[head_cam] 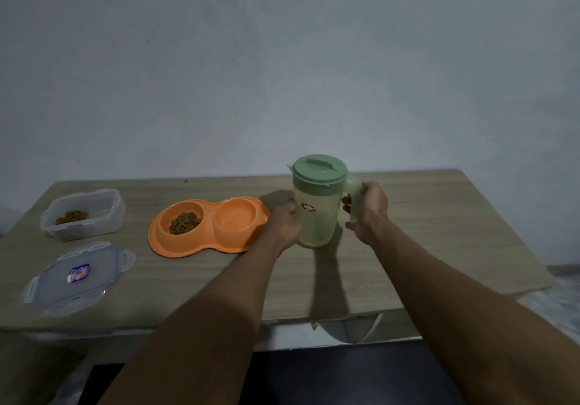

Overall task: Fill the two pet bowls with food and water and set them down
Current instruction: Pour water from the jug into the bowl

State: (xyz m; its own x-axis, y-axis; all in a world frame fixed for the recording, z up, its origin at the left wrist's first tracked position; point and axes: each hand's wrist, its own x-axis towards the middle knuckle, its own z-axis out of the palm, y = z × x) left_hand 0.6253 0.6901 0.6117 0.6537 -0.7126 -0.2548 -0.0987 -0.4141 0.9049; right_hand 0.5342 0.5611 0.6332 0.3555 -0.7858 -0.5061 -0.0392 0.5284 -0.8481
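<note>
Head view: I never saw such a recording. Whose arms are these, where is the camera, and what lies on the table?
No machine here: a person wears a camera on the head, so you look down along their own arms. The right hand grips the handle of a jug; the left hand holds its side. On the table lie an orange double bowl, with dry food in its left cup and nothing visible in the right, a clear box with some food, and its lid beside it.
</note>
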